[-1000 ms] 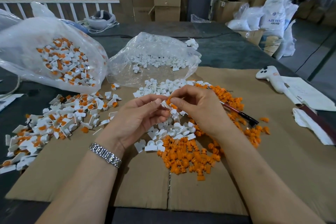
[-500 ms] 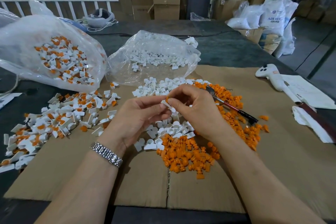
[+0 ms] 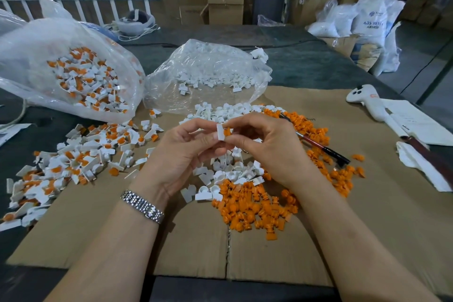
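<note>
You hold one clip (image 3: 220,132) and one plug (image 3: 227,131) in two hands, left hand (image 3: 176,154) and right hand (image 3: 274,152), with two bags, left bag (image 3: 36,56) and middle bag (image 3: 215,61), one watch (image 3: 143,206), one pen (image 3: 321,147), one controller (image 3: 367,103) and loose parts (image 3: 250,208) beyond counting.

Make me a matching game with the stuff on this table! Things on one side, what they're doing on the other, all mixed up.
1 left hand
2 right hand
3 pen
4 middle bag

a lies across the orange pile
b pinches a white piece
c has only white parts inside
d pinches an orange plug

Pairs: 1-b, 2-d, 3-a, 4-c
</note>
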The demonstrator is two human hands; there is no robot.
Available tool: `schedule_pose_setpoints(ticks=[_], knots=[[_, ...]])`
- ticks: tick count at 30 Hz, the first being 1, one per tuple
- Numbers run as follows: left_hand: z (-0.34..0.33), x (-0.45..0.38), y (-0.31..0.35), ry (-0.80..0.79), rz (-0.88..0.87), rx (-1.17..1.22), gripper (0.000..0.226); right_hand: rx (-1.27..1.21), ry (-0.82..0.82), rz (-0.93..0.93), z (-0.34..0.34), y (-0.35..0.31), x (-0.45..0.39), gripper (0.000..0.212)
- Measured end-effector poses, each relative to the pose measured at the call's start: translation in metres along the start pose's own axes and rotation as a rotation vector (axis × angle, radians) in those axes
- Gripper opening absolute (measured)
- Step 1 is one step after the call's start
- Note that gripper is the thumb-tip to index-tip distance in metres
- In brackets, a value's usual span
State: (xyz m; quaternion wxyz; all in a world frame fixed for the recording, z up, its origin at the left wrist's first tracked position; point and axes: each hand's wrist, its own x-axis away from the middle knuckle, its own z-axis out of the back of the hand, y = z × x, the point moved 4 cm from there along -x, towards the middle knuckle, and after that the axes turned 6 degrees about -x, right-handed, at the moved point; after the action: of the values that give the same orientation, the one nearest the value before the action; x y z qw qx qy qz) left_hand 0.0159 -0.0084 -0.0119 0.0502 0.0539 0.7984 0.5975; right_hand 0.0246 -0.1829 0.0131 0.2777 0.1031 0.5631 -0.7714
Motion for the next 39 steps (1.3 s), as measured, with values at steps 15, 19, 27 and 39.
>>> schedule_pose_setpoints(ticks=[15,19,27,39], knots=[[0.002,-0.002,-0.003,0.058,0.034,-0.036,0.006,0.217,0.034,0.116,-0.005,-0.003,0.001,0.024],[0.005,-0.003,-0.005,0.081,0.108,-0.044,0.01,0.261,0.019,0.132,-0.008,-0.003,0.001,0.025],[0.008,-0.003,-0.007,0.101,0.115,-0.109,0.019,0.315,0.007,0.118,-0.01,-0.003,0.001,0.025],[0.009,-0.005,-0.004,0.189,0.042,-0.086,0.015,0.872,0.053,-0.673,0.054,0.038,0.008,0.062]])
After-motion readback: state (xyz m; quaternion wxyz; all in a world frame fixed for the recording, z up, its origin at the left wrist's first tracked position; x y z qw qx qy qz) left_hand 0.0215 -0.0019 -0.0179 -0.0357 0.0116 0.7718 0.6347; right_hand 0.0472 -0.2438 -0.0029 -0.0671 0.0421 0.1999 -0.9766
